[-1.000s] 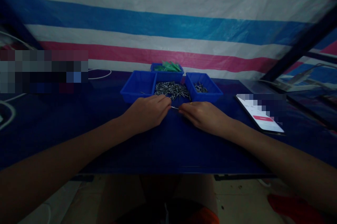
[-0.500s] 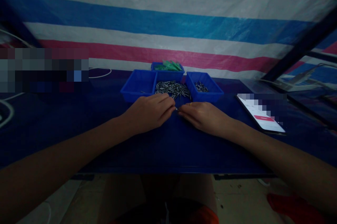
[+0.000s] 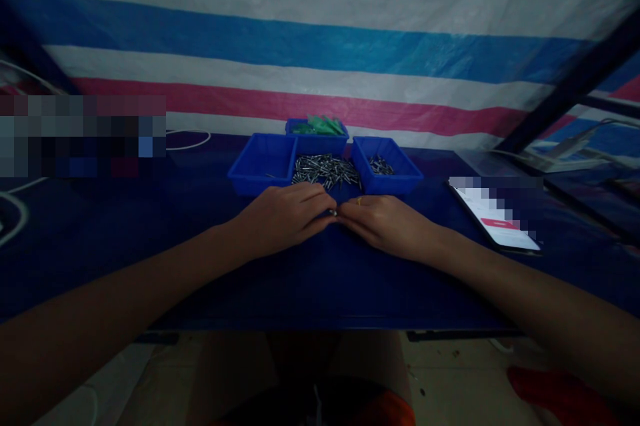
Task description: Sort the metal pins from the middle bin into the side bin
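Note:
My left hand [image 3: 285, 216] and my right hand [image 3: 387, 223] rest on the dark blue table [image 3: 320, 279], fingertips meeting around a small metal pin [image 3: 333, 213]. Both pinch it, and only its tip shows between the fingers. Just beyond the hands lies a loose pile of metal pins [image 3: 326, 170]. A ring sits on a finger of my right hand.
A blue tray [image 3: 260, 163] stands at the left of the pile, another blue tray [image 3: 387, 166] with a few pins at the right, and a third [image 3: 317, 131] with green pieces behind. A lit phone [image 3: 495, 219] lies at the right. Cables run along the left edge.
My hands have drawn together. The pin that showed as a thin line between them a second ago is almost covered by the fingertips.

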